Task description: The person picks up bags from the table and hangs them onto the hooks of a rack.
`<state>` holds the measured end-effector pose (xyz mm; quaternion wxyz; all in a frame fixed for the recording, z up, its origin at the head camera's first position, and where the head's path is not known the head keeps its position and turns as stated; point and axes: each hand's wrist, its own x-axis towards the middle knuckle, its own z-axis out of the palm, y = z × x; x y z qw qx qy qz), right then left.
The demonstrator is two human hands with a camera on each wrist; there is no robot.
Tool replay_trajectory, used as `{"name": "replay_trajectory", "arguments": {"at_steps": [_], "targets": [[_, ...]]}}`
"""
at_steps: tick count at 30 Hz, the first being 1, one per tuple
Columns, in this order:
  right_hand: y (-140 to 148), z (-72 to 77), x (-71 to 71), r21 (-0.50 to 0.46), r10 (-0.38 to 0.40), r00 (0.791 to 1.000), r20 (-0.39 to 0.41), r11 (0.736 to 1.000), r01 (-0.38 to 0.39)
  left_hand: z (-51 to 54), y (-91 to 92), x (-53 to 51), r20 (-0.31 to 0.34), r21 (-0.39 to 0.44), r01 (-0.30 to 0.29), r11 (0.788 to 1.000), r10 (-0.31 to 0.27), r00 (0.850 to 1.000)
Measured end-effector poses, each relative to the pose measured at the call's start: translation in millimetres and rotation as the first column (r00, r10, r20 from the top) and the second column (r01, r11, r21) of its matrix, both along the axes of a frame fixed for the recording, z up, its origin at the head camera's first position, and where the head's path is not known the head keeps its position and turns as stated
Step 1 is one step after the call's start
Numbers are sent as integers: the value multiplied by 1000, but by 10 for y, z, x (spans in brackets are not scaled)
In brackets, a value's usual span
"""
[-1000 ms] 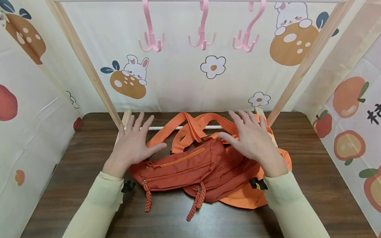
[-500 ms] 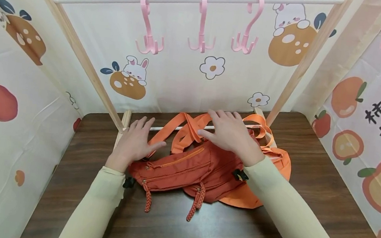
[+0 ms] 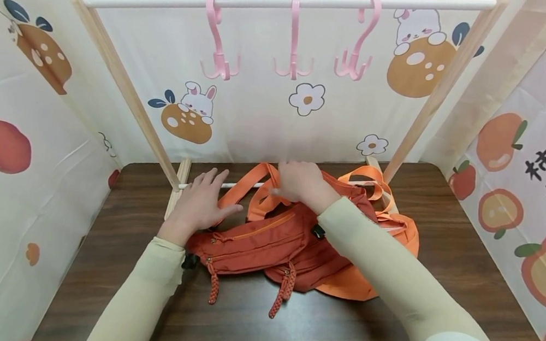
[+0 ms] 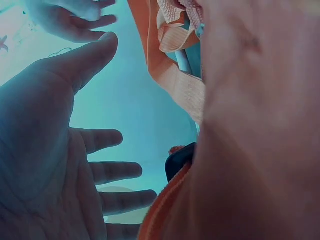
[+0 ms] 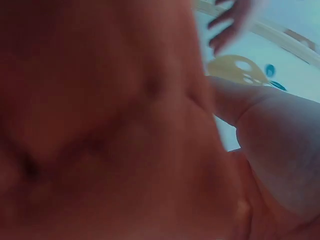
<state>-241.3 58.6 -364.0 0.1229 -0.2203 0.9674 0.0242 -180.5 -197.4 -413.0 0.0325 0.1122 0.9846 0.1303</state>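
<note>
A dark red waist bag (image 3: 256,243) with zips and braided pulls lies on the table, orange straps (image 3: 239,185) looping up behind it. To its left, my left hand (image 3: 197,204) is spread beside the bag and strap, holding nothing; in the left wrist view its fingers (image 4: 107,171) are apart, next to the blurred bag fabric (image 4: 250,125). Over the crossed straps is my right hand (image 3: 301,183), fingers bent downward, tips hidden from the head view. In the left wrist view the right hand (image 4: 70,20) is left of the orange strap (image 4: 175,90), its fingers loosely curved.
A wooden rack with a white top bar (image 3: 170,2) stands behind, with three pink hooks (image 3: 220,66) hanging from it. Another dark red bag part (image 3: 329,253) and bright orange fabric (image 3: 355,285) lie at right. Printed cloth (image 3: 248,119) surrounds the brown table (image 3: 237,332).
My right hand has moved left across the bag to the crossed straps, its fingers now bending down. My left hand stays nearly in place.
</note>
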Motion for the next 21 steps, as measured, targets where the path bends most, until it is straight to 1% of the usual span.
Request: {"name": "replay_trajectory", "arguments": {"at_steps": [4,7,11,17,21], "targets": [[-63,-82,-8,61,-19,997,79,998,14,-25,5,6,-1,-3,-1,1000,1,1000],[-83,-130,-8,83,-25,993,112,996,15,-40,4,8,-2,0,-3,1000,3,1000],[-84,-206,-22,100,-16,990,137,995,2,-56,3,6,-1,3,-3,1000,3,1000],[-51,-324,-71,119,-46,984,171,993,25,-57,8,5,5,18,1,1000,-1,1000],[-41,-350,-85,110,-58,980,190,993,38,-54,22,-10,-2,30,7,1000,-7,1000]]}}
